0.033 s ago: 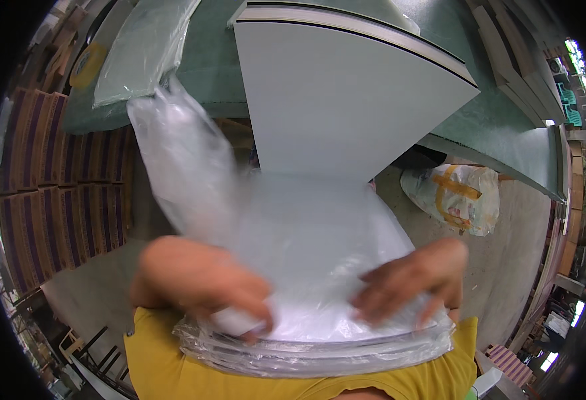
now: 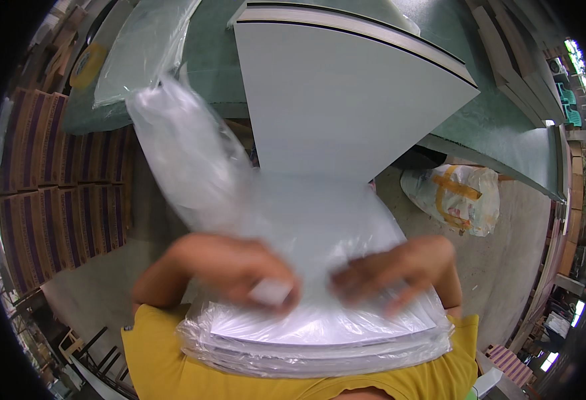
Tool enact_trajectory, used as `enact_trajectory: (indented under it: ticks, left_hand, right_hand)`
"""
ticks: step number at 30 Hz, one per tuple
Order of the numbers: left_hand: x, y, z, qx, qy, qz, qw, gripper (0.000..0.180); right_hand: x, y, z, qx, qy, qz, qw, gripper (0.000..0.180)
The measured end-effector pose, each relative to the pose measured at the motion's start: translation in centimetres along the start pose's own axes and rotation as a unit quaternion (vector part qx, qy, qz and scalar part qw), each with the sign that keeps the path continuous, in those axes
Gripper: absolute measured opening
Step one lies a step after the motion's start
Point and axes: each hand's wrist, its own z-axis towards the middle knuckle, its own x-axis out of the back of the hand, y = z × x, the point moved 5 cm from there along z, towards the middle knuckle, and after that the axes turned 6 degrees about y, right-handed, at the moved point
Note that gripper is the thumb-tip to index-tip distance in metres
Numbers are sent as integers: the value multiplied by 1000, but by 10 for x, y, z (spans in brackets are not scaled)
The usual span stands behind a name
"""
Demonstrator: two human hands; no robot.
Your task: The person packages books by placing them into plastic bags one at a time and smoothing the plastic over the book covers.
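Stack of white sheets point(image 2: 319, 327) held against yellow shirt point(image 2: 166, 360), below white panel point(image 2: 346, 100). Clear plastic bag point(image 2: 199, 167) drawn over stack. Left hand point(image 2: 239, 270) closed on bag film atop stack. Right hand point(image 2: 389, 270) pressed on film; grip extent indeterminable due to blur.

hands point(image 2: 319, 277) on bagged white sheets point(image 2: 319, 327), green table point(image 2: 479, 113)

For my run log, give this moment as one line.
left hand: on plastic bag | right hand: on bag | bag: over white sheets | bench: white board
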Motion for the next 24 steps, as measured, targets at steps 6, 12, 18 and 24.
enact_trajectory:
  ticks: [6,12,18,24]
  left_hand:
    - [91,-229,-24,167,367,389,828,28]
    - [97,-64,70,23,459,158,874,31]
    - [156,39,-23,-84,589,74,801,32]
    - [110,-16,23,48,576,151,802,26]
  right_hand:
    - [55,174,-74,-414,256,-123,865,50]
    - [88,102,2,-216,401,90,886,36]
    - [95,26,-30,-146,391,-15,909,40]
    - [89,26,13,-38,408,113,905,75]
